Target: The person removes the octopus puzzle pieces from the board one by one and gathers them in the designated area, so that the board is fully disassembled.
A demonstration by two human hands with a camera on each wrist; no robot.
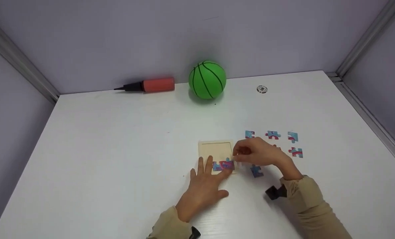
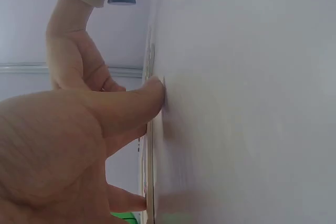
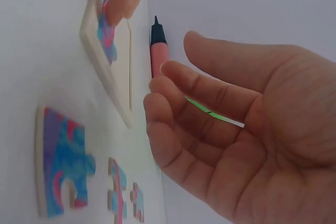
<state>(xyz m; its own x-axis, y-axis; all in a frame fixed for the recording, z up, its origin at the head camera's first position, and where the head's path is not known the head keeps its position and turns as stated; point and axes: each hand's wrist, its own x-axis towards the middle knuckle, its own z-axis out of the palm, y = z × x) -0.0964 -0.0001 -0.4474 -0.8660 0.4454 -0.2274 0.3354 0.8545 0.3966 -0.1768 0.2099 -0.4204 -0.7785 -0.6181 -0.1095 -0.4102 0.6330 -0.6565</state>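
Observation:
A shallow wooden puzzle tray (image 1: 215,147) lies on the white table (image 1: 118,149), with a few blue-and-pink pieces (image 1: 223,165) seated in its near row. My left hand (image 1: 206,170) lies flat, its straight fingers resting on the tray's near left corner and those pieces; its thumb (image 2: 156,91) presses the table. My right hand (image 1: 240,154) hovers at the tray's right edge. In the right wrist view its fingers (image 3: 178,85) are loosely curled with nothing between them. Several loose pieces lie to the right, one (image 1: 257,171) just below that hand.
A green ball (image 1: 207,79) and a red-and-black pump (image 1: 150,85) sit by the back wall, with a small round disc (image 1: 262,89) to their right. Loose pieces (image 1: 272,135) spread right of the tray. Walls enclose the table on three sides.

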